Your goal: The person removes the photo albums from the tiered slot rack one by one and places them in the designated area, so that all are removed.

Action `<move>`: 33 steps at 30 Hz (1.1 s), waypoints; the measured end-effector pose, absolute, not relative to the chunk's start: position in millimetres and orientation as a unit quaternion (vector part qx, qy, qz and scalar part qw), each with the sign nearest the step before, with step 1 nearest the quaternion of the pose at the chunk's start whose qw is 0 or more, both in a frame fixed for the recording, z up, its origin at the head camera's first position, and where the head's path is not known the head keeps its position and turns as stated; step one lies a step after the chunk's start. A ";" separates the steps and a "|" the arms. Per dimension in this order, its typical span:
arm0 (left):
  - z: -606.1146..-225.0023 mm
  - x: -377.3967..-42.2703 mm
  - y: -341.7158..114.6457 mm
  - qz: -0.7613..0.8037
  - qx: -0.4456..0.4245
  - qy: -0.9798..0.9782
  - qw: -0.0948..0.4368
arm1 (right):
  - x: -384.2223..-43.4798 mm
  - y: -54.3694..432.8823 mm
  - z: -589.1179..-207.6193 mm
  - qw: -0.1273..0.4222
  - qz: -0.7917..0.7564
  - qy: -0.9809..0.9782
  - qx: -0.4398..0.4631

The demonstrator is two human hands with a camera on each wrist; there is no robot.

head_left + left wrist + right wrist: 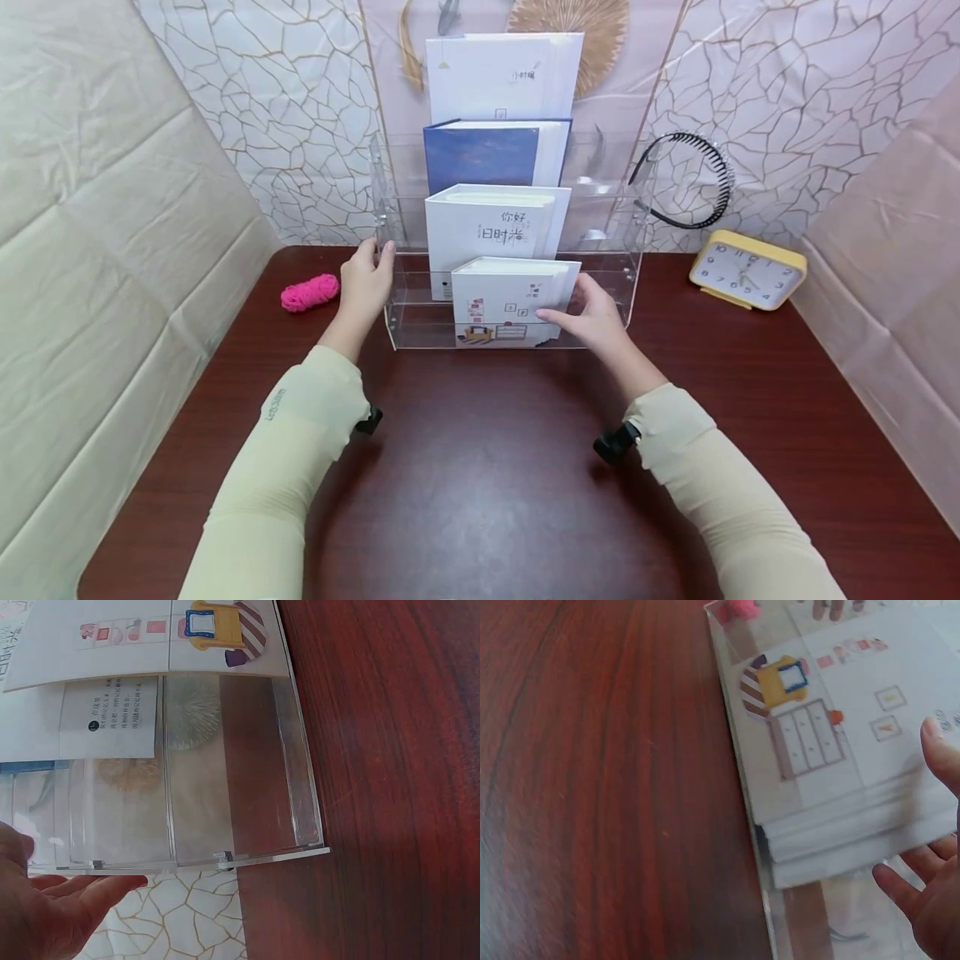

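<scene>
A clear acrylic rack [397,329] stands upright at the back of the table with books in its stepped tiers. My left hand [365,279] holds the rack's left side panel, thumb on one face and fingers on the other. My right hand [597,317] grips the right edge of the small white book [487,304] in the front tier, thumb on its cover and fingers behind. Above it are another white book [468,229], a blue-covered book [480,154] and, topmost, a white book [480,71]. The small book's drawn furniture shows in the right wrist view.
A pink yarn bundle [311,293] lies left of the rack. On the right, a yellow clock [750,271] stands tilted, and a black toothed headband [723,179] leans near the patterned back wall [285,142]. Dark red-brown tabletop [480,483] extends in front.
</scene>
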State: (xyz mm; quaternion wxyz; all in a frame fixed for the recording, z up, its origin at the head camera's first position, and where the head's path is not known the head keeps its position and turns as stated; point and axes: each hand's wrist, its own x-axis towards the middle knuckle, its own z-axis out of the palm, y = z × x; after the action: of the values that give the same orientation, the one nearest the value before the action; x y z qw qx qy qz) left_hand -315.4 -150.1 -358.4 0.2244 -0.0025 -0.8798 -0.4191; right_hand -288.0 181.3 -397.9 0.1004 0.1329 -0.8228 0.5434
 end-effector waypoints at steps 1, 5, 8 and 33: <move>-358.5 -316.8 -149.8 -0.403 0.000 -0.885 0.234 | -288.9 179.1 -400.3 0.104 0.548 -0.819 0.134; -359.3 -320.2 -148.9 -0.350 0.005 -0.901 0.256 | -290.4 171.3 -404.1 0.131 0.529 -0.830 0.118; -359.1 -320.0 -148.0 -0.328 -0.001 -0.907 0.263 | -290.6 165.4 -401.1 0.158 0.503 -0.844 0.095; -364.0 -320.5 -146.3 -0.284 -0.019 -0.915 0.286 | -294.9 120.6 -369.3 0.220 0.512 -0.813 0.171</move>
State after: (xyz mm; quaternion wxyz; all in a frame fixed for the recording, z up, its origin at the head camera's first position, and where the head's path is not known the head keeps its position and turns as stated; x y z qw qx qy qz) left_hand -320.5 -146.3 -364.0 0.2858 -0.0187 -0.9150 -0.2840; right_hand -294.9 120.6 -369.3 0.2202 0.1711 -0.8125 0.5119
